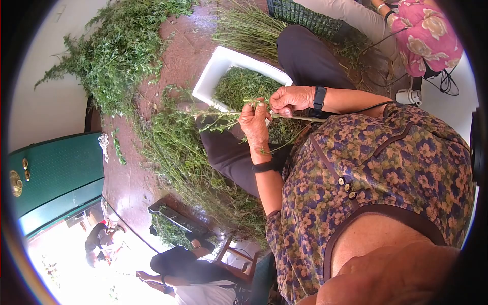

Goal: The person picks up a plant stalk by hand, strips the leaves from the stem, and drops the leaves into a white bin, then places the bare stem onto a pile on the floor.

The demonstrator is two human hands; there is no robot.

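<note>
My left hand (254, 123), with a dark band at the wrist, is closed around a long leafy stem (218, 115) that runs sideways past my lap. Close on its right, my right hand (293, 99), wearing a black watch, has its fingers pinched together against small green leaves at the same stem; the fingertips are partly hidden. Just beyond both hands, between my bent legs, is a white foam box (207, 76) holding loose green sprigs (244, 86).
Leafy branches (178, 147) lie along my left, with another big heap (122, 56) farther off. Bare stalks (249, 30) lie beyond the box. One person (427, 35) sits at the upper right, another (203, 284) at the bottom beside a dark crate (178, 218). A green door (61, 162) stands left.
</note>
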